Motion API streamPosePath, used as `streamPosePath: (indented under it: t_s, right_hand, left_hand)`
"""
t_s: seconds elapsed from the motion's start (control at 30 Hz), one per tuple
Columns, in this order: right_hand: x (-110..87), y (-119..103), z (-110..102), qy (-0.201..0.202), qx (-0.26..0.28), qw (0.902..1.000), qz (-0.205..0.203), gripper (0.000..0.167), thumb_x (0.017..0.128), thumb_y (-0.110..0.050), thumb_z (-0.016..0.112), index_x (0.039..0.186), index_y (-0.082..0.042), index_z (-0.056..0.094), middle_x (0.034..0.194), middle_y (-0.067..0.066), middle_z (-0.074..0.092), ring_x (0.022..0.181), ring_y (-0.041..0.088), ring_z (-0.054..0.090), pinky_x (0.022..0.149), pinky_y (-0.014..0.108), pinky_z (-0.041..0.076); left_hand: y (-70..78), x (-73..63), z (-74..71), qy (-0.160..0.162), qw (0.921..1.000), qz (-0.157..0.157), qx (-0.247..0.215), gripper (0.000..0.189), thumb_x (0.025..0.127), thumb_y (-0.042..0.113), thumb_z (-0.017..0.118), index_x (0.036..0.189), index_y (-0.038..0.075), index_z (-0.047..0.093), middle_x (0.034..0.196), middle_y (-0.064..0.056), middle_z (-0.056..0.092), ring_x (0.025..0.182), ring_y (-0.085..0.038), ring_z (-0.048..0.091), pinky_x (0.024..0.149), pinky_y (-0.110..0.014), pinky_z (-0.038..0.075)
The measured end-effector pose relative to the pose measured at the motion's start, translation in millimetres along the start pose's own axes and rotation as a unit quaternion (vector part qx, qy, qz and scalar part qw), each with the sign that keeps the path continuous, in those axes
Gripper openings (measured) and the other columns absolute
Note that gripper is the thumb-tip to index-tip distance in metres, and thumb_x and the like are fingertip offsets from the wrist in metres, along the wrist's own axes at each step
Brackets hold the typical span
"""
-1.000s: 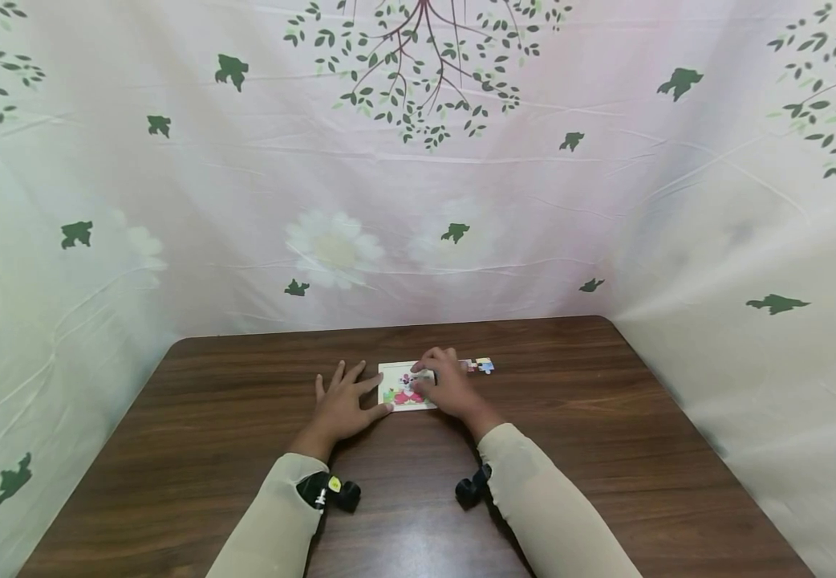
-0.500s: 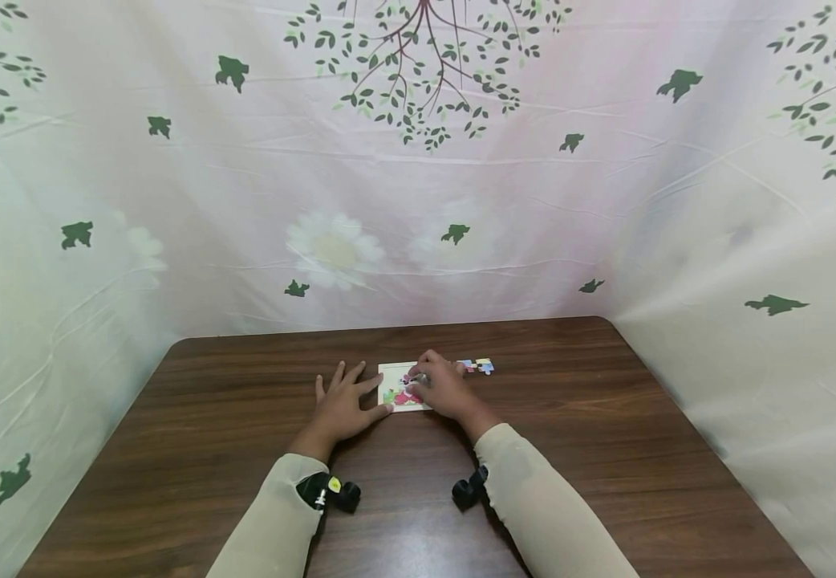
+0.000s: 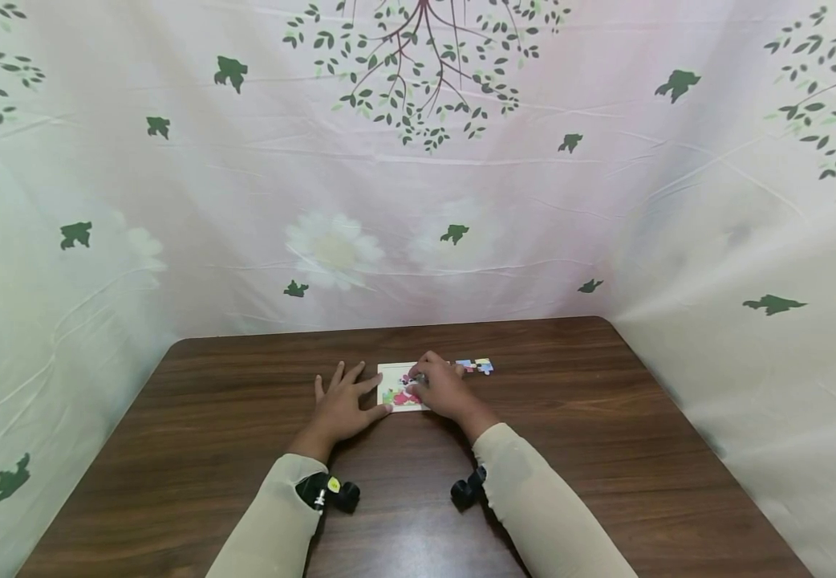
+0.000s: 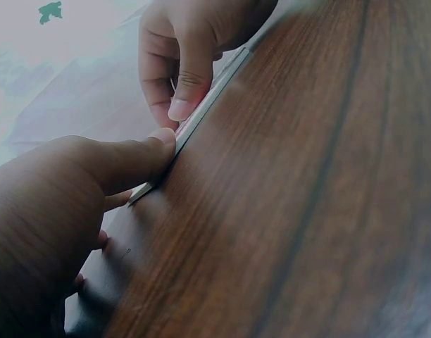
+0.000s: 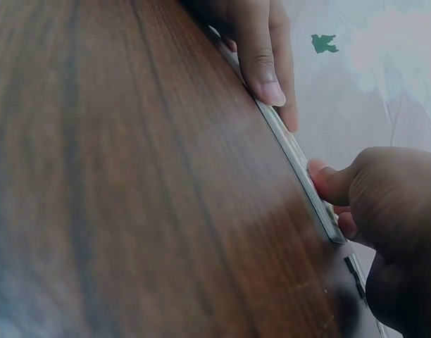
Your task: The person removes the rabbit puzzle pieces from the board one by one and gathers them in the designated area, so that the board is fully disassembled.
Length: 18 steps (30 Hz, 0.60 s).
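Observation:
A white-framed jigsaw puzzle (image 3: pixel 391 371) with a pink, green and white picture lies flat on the table near its far edge. My left hand (image 3: pixel 343 408) is spread at its left side, thumb on the near-left corner and index finger at the left edge. Over its right part my right hand (image 3: pixel 450 392) bends its fingers and thumb around a small greyish puzzle piece (image 3: pixel 421 378), close on the picture. That hand hides the puzzle's right side. In the left wrist view the left thumb (image 4: pixel 141 156) presses the frame's rim (image 4: pixel 214 95).
Just right of the puzzle lie loose jigsaw pieces (image 3: pixel 484 367), blue, yellow and pink, partly behind the right hand. The brown wooden table (image 3: pixel 577 449) ends at a hanging printed cloth (image 3: pixel 389 177) that encloses the back and sides.
My right hand has shifted slightly left over the puzzle, its fingers and thumb drawing closer together. More of the loose pieces shows beside it. The left hand stays in place.

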State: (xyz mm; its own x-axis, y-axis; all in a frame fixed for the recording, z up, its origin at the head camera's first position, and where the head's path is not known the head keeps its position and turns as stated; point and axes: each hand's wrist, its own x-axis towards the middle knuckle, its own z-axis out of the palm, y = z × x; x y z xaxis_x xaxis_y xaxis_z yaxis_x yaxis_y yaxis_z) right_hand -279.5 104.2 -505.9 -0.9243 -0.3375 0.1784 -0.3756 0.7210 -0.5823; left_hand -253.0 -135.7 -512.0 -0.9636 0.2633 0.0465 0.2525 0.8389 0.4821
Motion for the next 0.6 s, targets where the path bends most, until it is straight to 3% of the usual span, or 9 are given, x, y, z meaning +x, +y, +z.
streamPosePath:
  t_s: [0.27,0.6]
  right_hand:
    - [3.6,-6.5,2.4,-0.005,-0.033,0.999,0.03,0.01,0.104,-0.024,0.077,0.109,-0.014,0.076,0.119,0.003,0.066,0.113,0.027,0.069,0.1,0.059,0.032]
    - [6.0,-6.6,4.3,-0.025,-0.04,0.9983,0.034,0.014,0.104,-0.022,0.076,0.109,-0.013,0.067,0.116,0.005,0.061,0.113,0.027,0.063,0.095,0.059,0.031]
  left_hand:
    - [-0.7,0.3,0.1,0.001,1.0,0.001,0.001,0.074,0.097,0.068,0.072,0.16,0.031,0.058,0.179,-0.012,0.035,0.171,-0.049,0.011,0.128,-0.083,-0.003]
    - [-0.6,1.0,-0.5,-0.002,1.0,0.002,0.004,0.075,0.097,0.068,0.071,0.16,0.031,0.058,0.179,-0.012,0.035,0.171,-0.049,0.011,0.128,-0.083,-0.003]
